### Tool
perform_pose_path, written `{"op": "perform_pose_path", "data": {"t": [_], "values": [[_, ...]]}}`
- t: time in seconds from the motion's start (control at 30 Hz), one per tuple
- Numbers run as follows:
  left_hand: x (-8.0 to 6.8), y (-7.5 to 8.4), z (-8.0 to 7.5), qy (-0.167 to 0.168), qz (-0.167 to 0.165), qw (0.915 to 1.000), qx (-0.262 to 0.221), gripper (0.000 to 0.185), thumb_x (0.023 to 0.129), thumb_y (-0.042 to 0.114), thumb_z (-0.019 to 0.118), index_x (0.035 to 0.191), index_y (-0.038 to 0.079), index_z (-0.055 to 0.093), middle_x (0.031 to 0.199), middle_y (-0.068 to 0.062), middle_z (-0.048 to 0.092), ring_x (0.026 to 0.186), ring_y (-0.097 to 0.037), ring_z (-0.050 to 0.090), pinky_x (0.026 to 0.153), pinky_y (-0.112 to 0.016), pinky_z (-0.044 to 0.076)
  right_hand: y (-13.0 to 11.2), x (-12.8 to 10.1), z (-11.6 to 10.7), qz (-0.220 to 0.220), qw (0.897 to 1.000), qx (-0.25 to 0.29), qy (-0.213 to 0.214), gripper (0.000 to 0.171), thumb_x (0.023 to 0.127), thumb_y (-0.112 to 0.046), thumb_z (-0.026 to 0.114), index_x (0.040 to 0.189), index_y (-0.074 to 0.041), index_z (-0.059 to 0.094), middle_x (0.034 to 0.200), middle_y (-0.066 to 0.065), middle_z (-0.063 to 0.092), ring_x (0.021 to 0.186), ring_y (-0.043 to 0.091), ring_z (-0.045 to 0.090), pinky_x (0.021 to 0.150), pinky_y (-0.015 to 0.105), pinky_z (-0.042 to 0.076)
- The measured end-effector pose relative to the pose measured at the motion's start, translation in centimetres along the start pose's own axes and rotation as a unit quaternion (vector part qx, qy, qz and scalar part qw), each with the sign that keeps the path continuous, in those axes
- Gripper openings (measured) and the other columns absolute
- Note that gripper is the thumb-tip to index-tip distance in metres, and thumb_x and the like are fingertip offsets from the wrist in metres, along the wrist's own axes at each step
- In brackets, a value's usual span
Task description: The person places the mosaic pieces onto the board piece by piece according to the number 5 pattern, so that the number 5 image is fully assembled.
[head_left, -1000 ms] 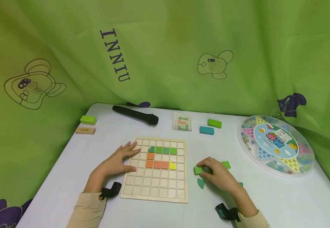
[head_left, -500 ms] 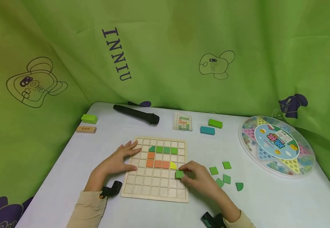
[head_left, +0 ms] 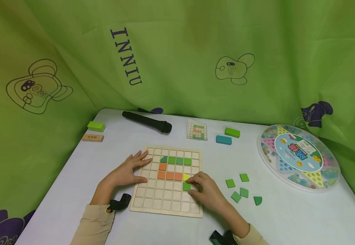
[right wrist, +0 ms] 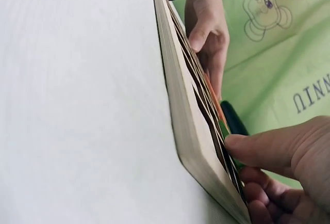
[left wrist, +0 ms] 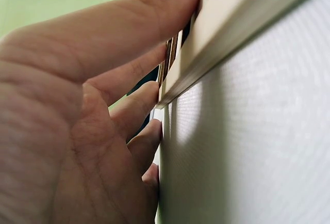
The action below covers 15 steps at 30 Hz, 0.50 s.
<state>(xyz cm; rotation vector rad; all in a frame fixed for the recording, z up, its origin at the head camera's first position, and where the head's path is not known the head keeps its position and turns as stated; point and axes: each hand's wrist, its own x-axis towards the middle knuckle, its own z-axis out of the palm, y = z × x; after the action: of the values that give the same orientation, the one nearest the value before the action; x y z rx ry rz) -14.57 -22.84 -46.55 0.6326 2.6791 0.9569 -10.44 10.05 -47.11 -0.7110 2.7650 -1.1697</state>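
Observation:
A wooden grid board lies on the table. My left hand rests on its left edge, fingers spread; in the left wrist view the thumb lies over the board's side. My right hand pinches a green square tile between thumb and forefinger, at the cell just below a yellow rounded tile. In the right wrist view the thumb touches its green edge. Orange tiles form an L on the board, and green tiles stand in a row above.
Loose green tiles and a green quarter-round tile lie right of the board. Behind are a pattern card, a black microphone, a blue block, a green block and a round marble game. More blocks stand far left.
My right hand has moved left from the loose tiles onto the board, carrying the green square tile to the cell under the yellow one. My left hand has stayed on the board's edge.

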Motion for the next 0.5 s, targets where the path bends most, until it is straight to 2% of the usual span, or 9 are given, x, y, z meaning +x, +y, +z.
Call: {"op": "perform_pose_path", "data": {"t": [0.27, 0.5], "values": [[0.1, 0.0, -0.1, -0.002, -0.004, 1.0, -0.003, 0.08, 0.073, 0.035, 0.079, 0.141, 0.011, 0.046, 0.157, -0.013, 0.022, 0.146, -0.038, 0.009, 0.117, -0.058, 0.004, 0.0, 0.0, -0.4, 0.0, 1.0, -0.002, -0.009, 0.031, 0.078, -0.012, 0.076, 0.108, -0.015, 0.069, 0.103, -0.008, 0.061, 0.097, 0.011, 0.057, 0.084, 0.029, 0.051], [0.1, -0.1, 0.1, -0.004, -0.003, 1.0, -0.003, 0.08, 0.073, 0.037, 0.079, 0.141, 0.011, 0.046, 0.157, -0.013, 0.022, 0.146, -0.038, 0.009, 0.117, -0.058, 0.004, 1.2, -1.3, -3.3, 0.032, 0.999, -0.01, 0.012, 0.038, 0.078, -0.012, 0.077, 0.115, -0.014, 0.067, 0.111, -0.007, 0.064, 0.108, 0.014, 0.06, 0.092, 0.037, 0.051]]}}
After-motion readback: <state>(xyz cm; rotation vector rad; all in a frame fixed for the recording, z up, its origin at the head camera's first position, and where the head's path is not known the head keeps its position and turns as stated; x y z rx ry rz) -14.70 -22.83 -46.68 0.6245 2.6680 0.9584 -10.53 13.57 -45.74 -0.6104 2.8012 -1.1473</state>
